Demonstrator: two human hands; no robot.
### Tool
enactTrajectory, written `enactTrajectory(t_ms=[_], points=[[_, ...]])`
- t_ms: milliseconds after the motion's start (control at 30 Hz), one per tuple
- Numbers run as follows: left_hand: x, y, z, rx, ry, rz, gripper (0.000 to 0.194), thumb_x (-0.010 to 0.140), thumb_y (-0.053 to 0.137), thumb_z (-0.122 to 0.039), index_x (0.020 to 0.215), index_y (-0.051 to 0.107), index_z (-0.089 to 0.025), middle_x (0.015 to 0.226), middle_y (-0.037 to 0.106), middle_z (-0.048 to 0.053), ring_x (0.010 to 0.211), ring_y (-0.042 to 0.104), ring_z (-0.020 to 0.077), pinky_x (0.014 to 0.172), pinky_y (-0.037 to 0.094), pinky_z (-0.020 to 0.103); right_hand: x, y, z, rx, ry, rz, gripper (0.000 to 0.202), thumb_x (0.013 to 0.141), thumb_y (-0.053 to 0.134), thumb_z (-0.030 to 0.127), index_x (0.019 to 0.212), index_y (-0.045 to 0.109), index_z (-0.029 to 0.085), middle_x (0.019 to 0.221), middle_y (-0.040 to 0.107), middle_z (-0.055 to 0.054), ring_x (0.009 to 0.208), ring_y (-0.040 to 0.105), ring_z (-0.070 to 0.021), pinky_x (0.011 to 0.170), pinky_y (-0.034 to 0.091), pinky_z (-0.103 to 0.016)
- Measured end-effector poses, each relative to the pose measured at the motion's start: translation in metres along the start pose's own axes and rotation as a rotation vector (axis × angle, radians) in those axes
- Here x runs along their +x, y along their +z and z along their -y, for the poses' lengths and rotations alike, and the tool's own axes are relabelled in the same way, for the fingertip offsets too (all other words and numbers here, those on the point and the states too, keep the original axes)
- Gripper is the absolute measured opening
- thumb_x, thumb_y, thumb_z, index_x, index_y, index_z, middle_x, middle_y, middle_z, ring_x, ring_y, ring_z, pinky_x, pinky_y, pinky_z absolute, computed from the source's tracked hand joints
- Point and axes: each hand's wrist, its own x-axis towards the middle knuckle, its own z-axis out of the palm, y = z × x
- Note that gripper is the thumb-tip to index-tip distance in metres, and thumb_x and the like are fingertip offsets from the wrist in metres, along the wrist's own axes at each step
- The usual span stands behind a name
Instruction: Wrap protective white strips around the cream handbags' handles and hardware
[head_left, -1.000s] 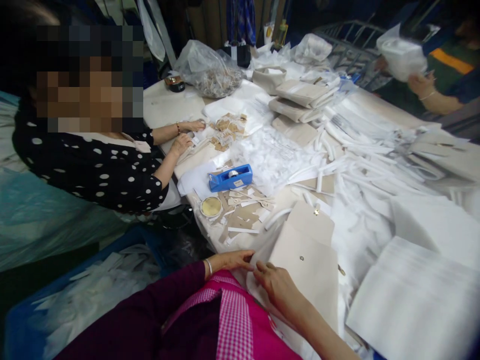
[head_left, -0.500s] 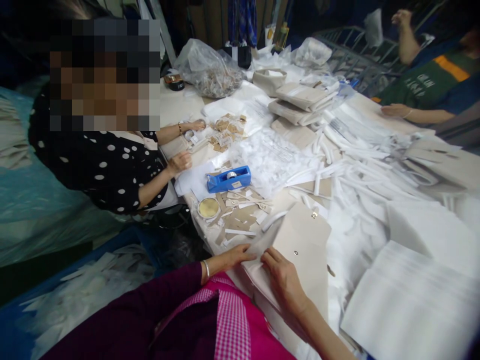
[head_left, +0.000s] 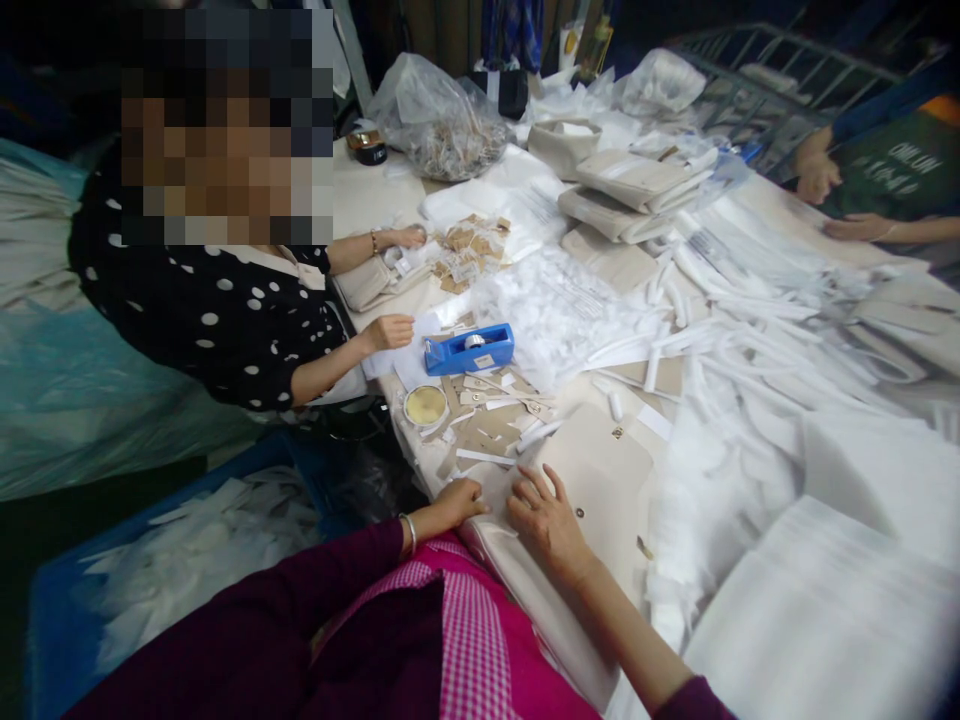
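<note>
A cream bag (head_left: 600, 470) lies at the table's near edge with its flap spread flat away from me. Small metal fittings show on the flap and body. My left hand (head_left: 459, 502) is closed at the bag's left end, its fingers curled on the edge. Over the bag's near part rests my right hand (head_left: 546, 520), fingers spread and gripping nothing. Just beyond my hands lie a white foam strip (head_left: 541, 434) and cream straps with metal fittings (head_left: 510, 395).
A blue tape dispenser (head_left: 469, 350) and a round tin (head_left: 426, 407) stand ahead. Stacked cream bags (head_left: 637, 185) sit farther back. White foam sheets (head_left: 832, 600) cover the right. A co-worker's hand (head_left: 390, 332) is at the left, and a blue bin (head_left: 56, 620) stands below.
My right hand's fingers have lifted and spread from the bag's edge. My left hand has drawn slightly back towards me. The whole view has shifted a little.
</note>
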Motion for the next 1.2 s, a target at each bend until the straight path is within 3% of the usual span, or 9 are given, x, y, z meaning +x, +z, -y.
enactTrajectory(t_ms=[100,167,267,367,467,600,867,1067,1200], points=[[-0.004,-0.010,-0.017,0.059,0.028,-0.048,0.020,0.061,0.071,-0.022,0.065,0.052,-0.017,0.070,0.051,0.001,0.082,0.053,0.0227,0.076,0.038,0.032,0.005,0.010,-0.004,0.012,0.013,-0.043,0.015,0.090,0.049,0.015,0.086,0.061,0.021,0.091,0.059,-0.002,0.110,0.046,-0.0198,0.111,0.017,-0.047],[-0.003,-0.014,-0.032,0.040,0.158,-0.101,0.021,0.063,0.066,-0.014,0.082,0.057,-0.017,0.091,0.057,0.005,0.097,0.051,0.0246,0.086,0.037,0.033,0.005,0.018,-0.003,0.026,0.057,-0.100,0.015,0.090,0.048,0.015,0.088,0.062,0.021,0.090,0.058,-0.002,0.105,0.046,-0.0191,0.110,0.019,-0.046],[0.008,-0.009,-0.051,-0.172,0.403,-0.051,0.033,0.070,0.054,-0.009,0.102,0.058,-0.017,0.102,0.059,0.006,0.096,0.054,0.0209,0.088,0.040,0.032,0.000,0.027,-0.001,0.040,0.109,-0.148,0.018,0.090,0.047,0.015,0.095,0.062,0.023,0.096,0.058,-0.003,0.107,0.044,-0.0199,0.109,0.019,-0.047],[0.025,0.006,-0.054,-0.368,0.458,0.027,0.037,0.076,0.054,-0.014,0.112,0.057,-0.014,0.102,0.060,0.008,0.093,0.055,0.0205,0.089,0.042,0.033,-0.003,0.031,-0.001,0.050,0.131,-0.154,0.019,0.090,0.047,0.015,0.096,0.063,0.024,0.097,0.057,-0.003,0.107,0.043,-0.0206,0.109,0.018,-0.047],[0.038,0.015,-0.044,-0.315,0.508,0.005,0.040,0.081,0.054,-0.023,0.121,0.054,-0.014,0.109,0.053,0.010,0.102,0.050,0.0229,0.097,0.038,0.038,-0.003,0.033,-0.001,0.042,0.162,-0.158,0.018,0.089,0.048,0.015,0.094,0.063,0.024,0.095,0.057,-0.003,0.107,0.042,-0.0207,0.108,0.020,-0.047],[0.039,0.010,-0.041,-0.201,0.608,0.044,0.030,0.084,0.051,-0.028,0.111,0.059,-0.018,0.102,0.049,0.007,0.101,0.047,0.0221,0.096,0.038,0.036,-0.001,0.032,0.002,0.039,0.197,-0.198,0.020,0.088,0.049,0.013,0.096,0.063,0.024,0.103,0.055,-0.005,0.108,0.041,-0.0215,0.105,0.023,-0.047],[0.036,0.016,-0.068,-0.263,0.569,-0.011,0.008,0.077,0.054,-0.016,0.070,0.051,-0.016,0.082,0.048,0.003,0.083,0.046,0.0178,0.081,0.040,0.031,-0.014,0.039,0.004,0.091,0.342,-0.317,0.023,0.088,0.049,0.015,0.102,0.062,0.027,0.113,0.048,-0.007,0.112,0.039,-0.0253,0.096,0.030,-0.046],[0.055,0.012,-0.064,-0.171,0.490,0.049,0.009,0.071,0.056,-0.015,0.064,0.050,-0.016,0.082,0.050,0.004,0.082,0.046,0.0175,0.081,0.042,0.031,-0.014,0.039,0.003,0.072,0.449,-0.336,0.026,0.087,0.049,0.015,0.110,0.057,0.022,0.110,0.050,-0.009,0.102,0.043,-0.0241,0.086,0.034,-0.040],[0.044,0.002,-0.062,-0.289,0.418,0.122,0.011,0.079,0.049,-0.022,0.076,0.059,-0.016,0.097,0.057,0.008,0.092,0.050,0.0206,0.088,0.041,0.034,-0.020,0.030,0.012,0.164,0.633,-0.384,0.017,0.087,0.052,0.021,0.104,0.054,0.020,0.102,0.054,-0.009,0.095,0.045,-0.0241,0.081,0.036,-0.037]])
